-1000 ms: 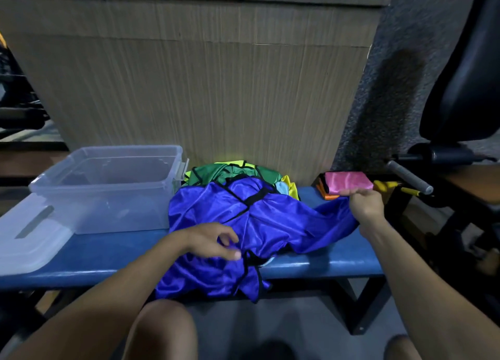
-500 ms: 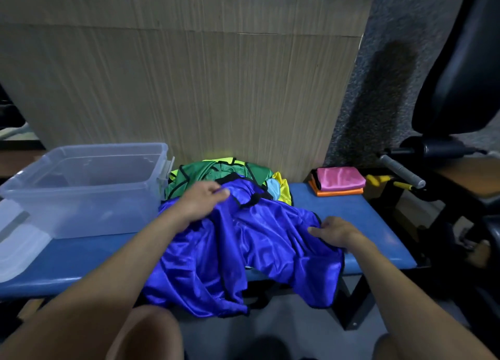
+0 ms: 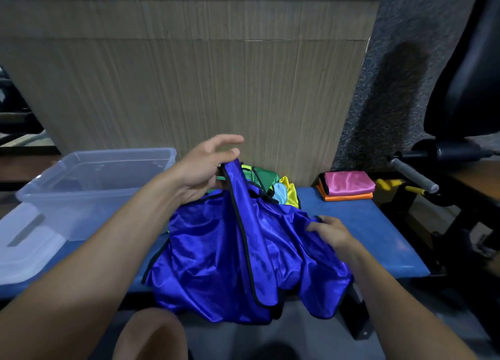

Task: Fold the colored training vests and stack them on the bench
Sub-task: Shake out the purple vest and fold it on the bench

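Note:
A shiny blue vest (image 3: 216, 257) with black trim lies crumpled on the blue bench (image 3: 378, 238) and hangs over its front edge. My left hand (image 3: 201, 170) pinches the vest's upper edge and holds it lifted above the bench. My right hand (image 3: 331, 231) grips the vest's right side, low on the bench. Behind the blue vest sits a heap of green, yellow and light blue vests (image 3: 273, 185). At the far right of the bench, a folded pink vest (image 3: 347, 182) rests on a folded orange one (image 3: 345, 197).
A clear plastic bin (image 3: 89, 192) stands on the bench's left part, its lid (image 3: 24, 243) lying beside it. A wood-grain panel rises behind the bench. Black gym equipment with a grey handle (image 3: 414, 174) stands at the right. My knee (image 3: 151, 335) shows below.
My left hand has risen, lifting the blue vest's top edge off the heap. My right hand has kept its hold on the vest's right side. The camera has shifted slightly.

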{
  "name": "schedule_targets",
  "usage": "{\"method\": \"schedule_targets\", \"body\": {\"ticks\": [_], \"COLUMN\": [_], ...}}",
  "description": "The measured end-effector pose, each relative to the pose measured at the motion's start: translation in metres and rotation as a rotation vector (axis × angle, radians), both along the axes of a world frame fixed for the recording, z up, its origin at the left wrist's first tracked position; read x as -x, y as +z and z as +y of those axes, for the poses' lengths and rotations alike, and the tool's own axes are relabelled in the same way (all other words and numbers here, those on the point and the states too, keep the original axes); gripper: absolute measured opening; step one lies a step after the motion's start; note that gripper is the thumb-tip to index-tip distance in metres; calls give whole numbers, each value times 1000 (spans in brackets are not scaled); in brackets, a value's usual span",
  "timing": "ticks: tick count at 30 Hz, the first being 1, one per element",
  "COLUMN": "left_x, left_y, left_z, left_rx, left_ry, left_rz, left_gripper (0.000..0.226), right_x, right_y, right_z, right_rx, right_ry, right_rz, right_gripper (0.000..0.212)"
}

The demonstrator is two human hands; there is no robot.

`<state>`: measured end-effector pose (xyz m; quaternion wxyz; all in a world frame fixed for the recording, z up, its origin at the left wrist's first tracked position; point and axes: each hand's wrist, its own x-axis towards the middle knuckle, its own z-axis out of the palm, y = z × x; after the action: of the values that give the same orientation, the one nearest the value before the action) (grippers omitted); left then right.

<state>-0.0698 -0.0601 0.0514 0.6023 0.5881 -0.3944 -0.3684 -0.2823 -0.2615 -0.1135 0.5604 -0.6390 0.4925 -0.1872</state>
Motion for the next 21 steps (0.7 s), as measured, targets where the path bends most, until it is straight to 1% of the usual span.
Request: {"method": "schedule_targets", "body": {"ticks": [1, 3, 4, 5, 6, 7, 9, 10, 11, 12, 13, 15, 17, 18, 20, 21], "left_x": [2, 8, 11, 14, 16, 17, 17, 17, 17, 19, 21, 23, 24, 26, 32, 35], "left_y": [4, 13, 19, 23, 26, 29, 34, 36, 38, 42, 45, 51, 58, 63, 71, 73], "left_z": [4, 14, 19, 21, 23, 23, 22, 22, 22, 24, 27, 32, 39, 43, 50, 53], "left_rx": [21, 33, 27, 22, 30, 50, 95, 113, 138, 157, 173, 138, 100, 85, 53, 64], "left_ry": [-31, -140, -196, -232, -240, -208, -85, -25, 23, 58, 78, 98, 35, -41, -195, -223], "left_rz": [-3, -10, -50, -136, -273, -461, -886, -1069, -1201, -1281, -1319, -1345, -1318, -1259, -1027, -930], "left_gripper": [26, 33, 38, 41, 41, 38, 32, 28, 22, 13, 6, 19, 24, 25, 28, 24], "right_x": [0, -1, -3, -5, -7, -9, -11, -13, -14, -15, -14, -12, -10, -9, -9, -9], "right_y": [9, 36, 51, 67, 85, 101, 129, 141, 152, 162, 171, 186, 198, 204, 212, 215], "right_z": [1, 6, 7, 10, 15, 21, 33, 38, 44, 49, 54, 65, 74, 80, 90, 93], "right_rx": [-76, -141, -140, -124, -102, -80, -15, 36, 97, 156, 212, 288, 321, 328, 349, 366], "right_ry": [5, 54, 75, 99, 132, 168, 237, 262, 276, 295, 314, 352, 379, 384, 414, 439], "right_rz": [-133, -343, -426, -502, -556, -603, -658, -658, -648, -635, -616, -596, -592, -594, -591, -583], "right_gripper": [9, 19, 27, 29, 23, 15, 17, 17, 18, 20, 22, 24, 23, 25, 30, 31]}}
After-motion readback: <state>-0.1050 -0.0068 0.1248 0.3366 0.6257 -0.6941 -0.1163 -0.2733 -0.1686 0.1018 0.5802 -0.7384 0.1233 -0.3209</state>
